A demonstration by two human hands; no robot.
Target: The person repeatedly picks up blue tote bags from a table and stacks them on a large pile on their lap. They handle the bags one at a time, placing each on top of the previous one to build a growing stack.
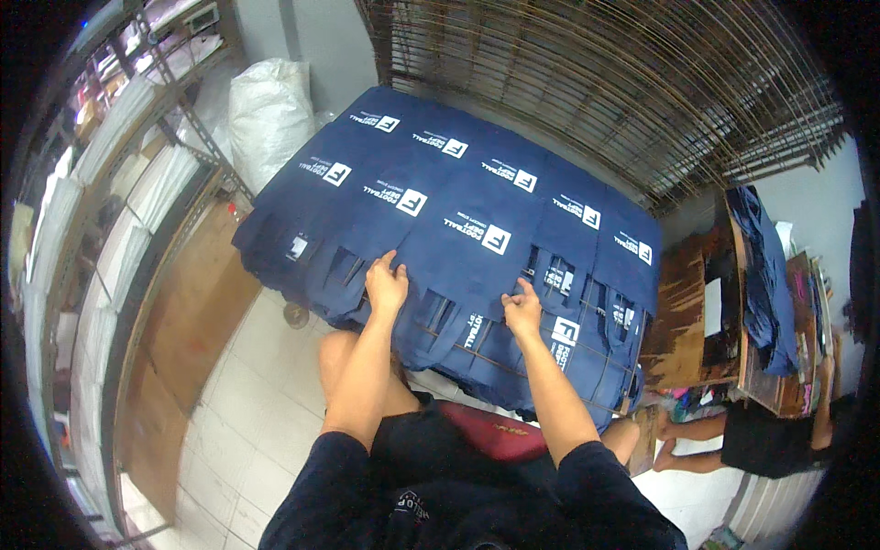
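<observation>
Several navy fabric bags (pixel 449 197) with white prints lie in overlapping rows, spread across a wide low stack in front of me. Cut-out handles and loops show along their near edge. My left hand (pixel 387 284) rests at the near edge of a middle bag, thumb and forefinger apart, fingers slightly bent. My right hand (pixel 522 312) is over the same bag's right near corner, beside the handle openings, with its thumb and forefinger also apart. Neither hand plainly grips the cloth. Thin wire rack bars (pixel 596 353) show between the bags at the near right.
Raised wire racks (pixel 596 82) slope over the far side. Shelves of white stacks (pixel 119 247) line the left, near a white sack (pixel 269 115). At right, navy cloth (pixel 763 284) hangs over a wooden stand (pixel 692 312). Another person's legs (pixel 692 440) are at lower right.
</observation>
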